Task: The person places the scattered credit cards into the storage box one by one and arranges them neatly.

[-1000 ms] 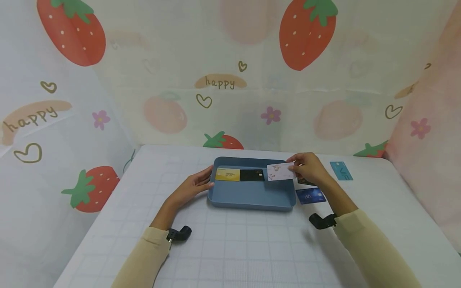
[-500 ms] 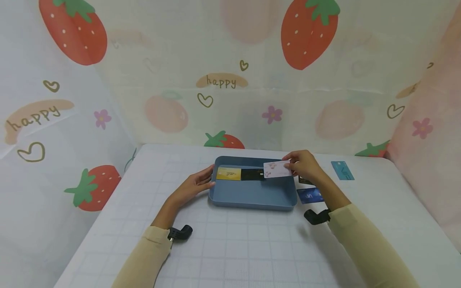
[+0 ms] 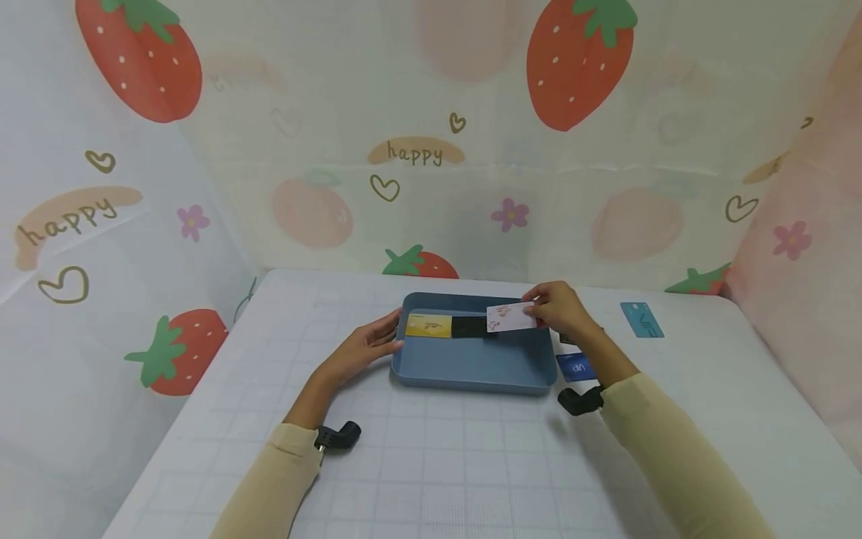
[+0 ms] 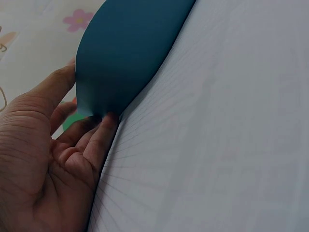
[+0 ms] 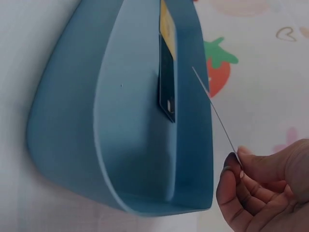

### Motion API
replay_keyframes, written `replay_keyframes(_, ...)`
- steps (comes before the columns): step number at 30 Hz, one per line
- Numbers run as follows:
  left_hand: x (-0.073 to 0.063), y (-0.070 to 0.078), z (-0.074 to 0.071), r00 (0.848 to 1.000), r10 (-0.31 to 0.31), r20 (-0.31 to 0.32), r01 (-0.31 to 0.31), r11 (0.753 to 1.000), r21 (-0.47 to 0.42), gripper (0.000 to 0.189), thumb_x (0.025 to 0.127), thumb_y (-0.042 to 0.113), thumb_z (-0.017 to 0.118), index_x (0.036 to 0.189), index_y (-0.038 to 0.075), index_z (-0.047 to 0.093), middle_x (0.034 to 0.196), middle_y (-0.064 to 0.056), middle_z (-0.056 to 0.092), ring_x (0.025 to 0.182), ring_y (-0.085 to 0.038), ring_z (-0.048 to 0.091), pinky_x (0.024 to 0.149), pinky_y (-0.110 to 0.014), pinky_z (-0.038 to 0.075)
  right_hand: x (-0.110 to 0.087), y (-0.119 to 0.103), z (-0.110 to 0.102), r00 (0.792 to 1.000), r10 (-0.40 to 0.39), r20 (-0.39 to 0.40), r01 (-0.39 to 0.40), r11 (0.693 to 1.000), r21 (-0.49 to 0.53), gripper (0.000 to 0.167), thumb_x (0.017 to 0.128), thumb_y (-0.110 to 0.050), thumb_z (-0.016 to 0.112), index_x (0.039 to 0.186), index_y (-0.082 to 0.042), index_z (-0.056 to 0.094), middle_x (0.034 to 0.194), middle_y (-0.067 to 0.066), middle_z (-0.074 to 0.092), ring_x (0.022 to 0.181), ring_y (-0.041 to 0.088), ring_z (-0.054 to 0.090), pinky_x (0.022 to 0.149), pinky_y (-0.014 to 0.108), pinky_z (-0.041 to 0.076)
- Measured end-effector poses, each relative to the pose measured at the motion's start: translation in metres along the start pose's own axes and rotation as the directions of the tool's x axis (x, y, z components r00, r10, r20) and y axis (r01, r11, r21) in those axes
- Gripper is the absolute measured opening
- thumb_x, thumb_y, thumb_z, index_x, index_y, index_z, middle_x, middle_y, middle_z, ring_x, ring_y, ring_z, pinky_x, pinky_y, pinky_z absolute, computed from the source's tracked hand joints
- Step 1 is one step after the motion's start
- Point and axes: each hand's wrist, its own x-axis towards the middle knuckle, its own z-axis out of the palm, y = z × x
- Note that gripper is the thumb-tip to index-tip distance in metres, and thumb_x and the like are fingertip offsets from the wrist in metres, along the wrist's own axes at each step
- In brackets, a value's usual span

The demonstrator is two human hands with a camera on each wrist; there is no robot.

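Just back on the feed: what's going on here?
The right hand pinches a pale flowered card above the blue tray, while the left hand touches the tray's left end. A yellow card and black card sit inside. A blue card, a teal card and a partly hidden dark card lie to the tray's right.

White card (reddish print), tilted, held above blue tray, tray lying flat

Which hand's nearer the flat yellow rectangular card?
Left. The left hand touches the shallow blue rectangular tray, just left of the yellow card; the right hand is farther off to its right, pinching a white patterned rectangular card.
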Motion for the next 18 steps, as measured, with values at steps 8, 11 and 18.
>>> replay_keyframes(8, -0.001, -0.002, 0.0, 1.0, 0.0, 0.003, 0.0, 1.0, -0.005, 0.074, 0.101, 0.022, 0.066, 0.162, 0.012, 0.025, 0.166, -0.007, 0.025, 0.149, -0.023, 0.033, 0.118, -0.037, 0.031, 0.005, -0.002, 0.009, 1.0, 0.008, -0.021, -0.008, 1.0, -0.003, 0.023, 0.095, 0.0, 0.067, 0.116, 0.01, 0.068, 0.085, 0.016, 0.069, 0.063, 0.015, 0.059, 0.06, 0.03, 0.058)
replay_keyframes(11, -0.001, -0.001, 0.0, 1.0, -0.005, 0.0, 0.005, 1.0, -0.002, 0.074, 0.101, 0.022, 0.066, 0.162, 0.013, 0.025, 0.166, -0.007, 0.026, 0.149, -0.023, 0.033, 0.118, -0.037, 0.031, 0.007, -0.003, 0.011, 1.0, 0.009, -0.022, -0.009, 1.0, -0.003, 0.023, 0.095, 0.001, 0.066, 0.115, 0.01, 0.068, 0.084, 0.016, 0.068, 0.061, 0.015, 0.059, 0.057, 0.027, 0.056)
replay_keyframes(18, -0.001, -0.001, 0.001, 1.0, -0.005, 0.0, 0.005, 1.0, -0.004, 0.074, 0.101, 0.022, 0.066, 0.162, 0.012, 0.025, 0.166, -0.007, 0.026, 0.149, -0.024, 0.033, 0.119, -0.039, 0.031, 0.011, -0.005, 0.017, 1.0, 0.012, -0.026, -0.012, 1.0, -0.005, 0.02, 0.093, 0.002, 0.066, 0.111, 0.011, 0.07, 0.08, 0.015, 0.066, 0.057, 0.013, 0.058, 0.053, 0.025, 0.054)
